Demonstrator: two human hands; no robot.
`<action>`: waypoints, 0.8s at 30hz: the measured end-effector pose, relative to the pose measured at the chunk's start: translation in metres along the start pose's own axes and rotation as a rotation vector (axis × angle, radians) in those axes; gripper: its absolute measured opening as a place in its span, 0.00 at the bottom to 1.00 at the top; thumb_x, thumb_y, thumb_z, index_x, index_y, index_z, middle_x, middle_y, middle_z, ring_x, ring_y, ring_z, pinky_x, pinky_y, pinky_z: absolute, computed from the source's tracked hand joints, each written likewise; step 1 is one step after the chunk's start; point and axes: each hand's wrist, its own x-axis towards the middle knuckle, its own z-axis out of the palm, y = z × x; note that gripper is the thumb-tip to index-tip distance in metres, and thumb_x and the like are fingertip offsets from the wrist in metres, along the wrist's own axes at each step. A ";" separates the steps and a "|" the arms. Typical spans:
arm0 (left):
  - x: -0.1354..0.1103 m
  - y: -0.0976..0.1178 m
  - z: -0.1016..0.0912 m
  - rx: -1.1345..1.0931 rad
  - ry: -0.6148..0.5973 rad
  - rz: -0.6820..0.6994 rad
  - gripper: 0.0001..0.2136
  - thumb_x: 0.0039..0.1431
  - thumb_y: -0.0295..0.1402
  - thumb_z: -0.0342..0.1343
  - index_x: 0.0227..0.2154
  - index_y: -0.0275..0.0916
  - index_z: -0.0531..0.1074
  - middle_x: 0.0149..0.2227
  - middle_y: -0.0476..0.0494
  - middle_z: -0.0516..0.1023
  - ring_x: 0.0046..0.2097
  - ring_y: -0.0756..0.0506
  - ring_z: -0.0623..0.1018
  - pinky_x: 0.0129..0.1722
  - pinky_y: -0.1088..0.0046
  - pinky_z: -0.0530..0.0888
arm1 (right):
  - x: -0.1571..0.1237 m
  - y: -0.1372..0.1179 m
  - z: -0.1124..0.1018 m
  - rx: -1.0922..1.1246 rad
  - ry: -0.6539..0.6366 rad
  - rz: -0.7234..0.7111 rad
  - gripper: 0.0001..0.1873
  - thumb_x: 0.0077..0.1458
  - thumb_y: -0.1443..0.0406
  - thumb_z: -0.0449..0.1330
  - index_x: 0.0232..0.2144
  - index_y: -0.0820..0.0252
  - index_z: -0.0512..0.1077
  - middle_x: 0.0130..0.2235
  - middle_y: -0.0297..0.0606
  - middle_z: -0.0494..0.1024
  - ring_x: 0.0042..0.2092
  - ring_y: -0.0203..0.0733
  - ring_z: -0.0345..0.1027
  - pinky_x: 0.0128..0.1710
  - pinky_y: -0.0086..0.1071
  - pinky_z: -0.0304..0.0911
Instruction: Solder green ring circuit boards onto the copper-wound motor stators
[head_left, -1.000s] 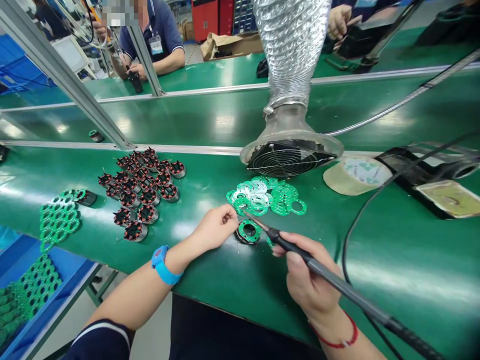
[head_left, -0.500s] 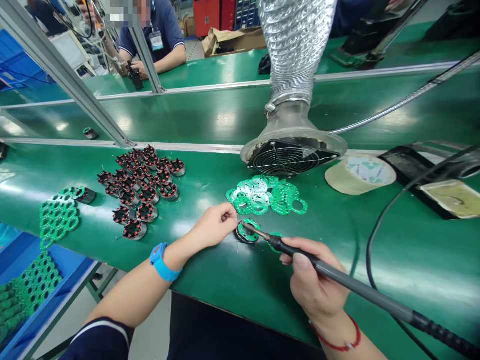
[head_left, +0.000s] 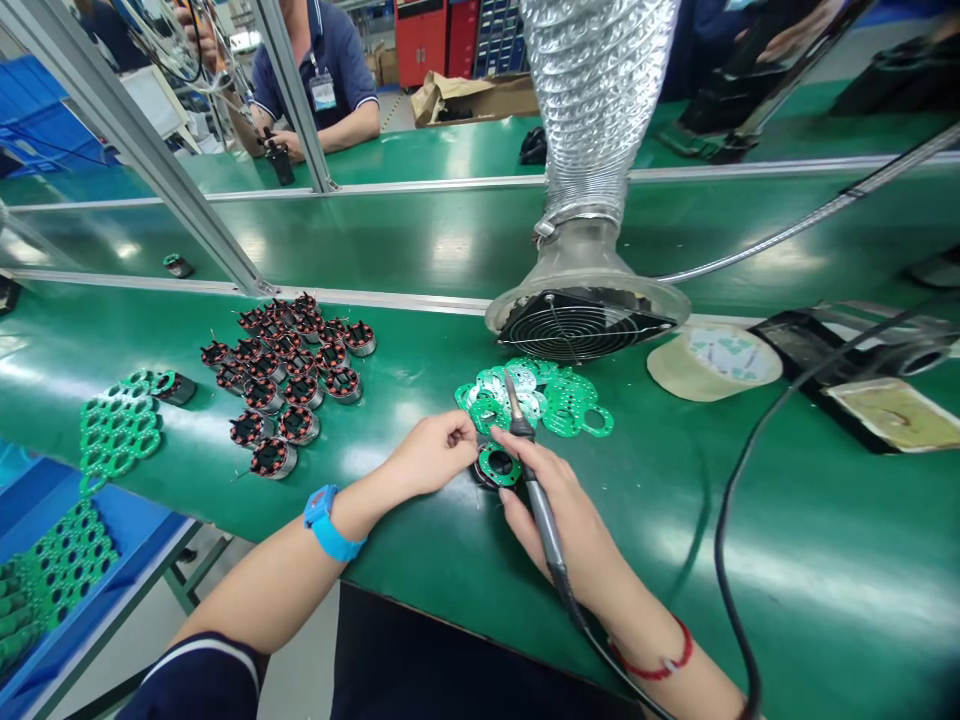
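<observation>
A motor stator with a ring-shaped green circuit board on top sits on the bench between my hands. My left hand is closed in a pinch at the left side of this stator. What its fingertips hold, if anything, is hidden. My right hand holds a soldering iron, whose tip points away from me over a spread of loose green boards. Its thumb and forefinger reach to the right side of the stator.
Several copper-wound stators stand to the left, beside a green board panel. A fume extractor hangs above the loose boards. At right are a tape roll and a sponge tray. A co-worker sits across.
My right hand has swung the soldering iron upright, its tip leaving the stator's board and pointing forward. The thumb and forefinger have come to the stator. My left hand has stayed nearly still.
</observation>
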 end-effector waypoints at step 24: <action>-0.020 0.013 -0.011 0.658 -0.031 0.337 0.05 0.58 0.24 0.48 0.30 0.38 0.67 0.32 0.45 0.72 0.36 0.45 0.71 0.38 0.70 0.67 | -0.006 0.011 0.010 -0.119 0.203 0.003 0.26 0.57 0.59 0.59 0.55 0.56 0.59 0.41 0.43 0.74 0.40 0.46 0.71 0.38 0.40 0.70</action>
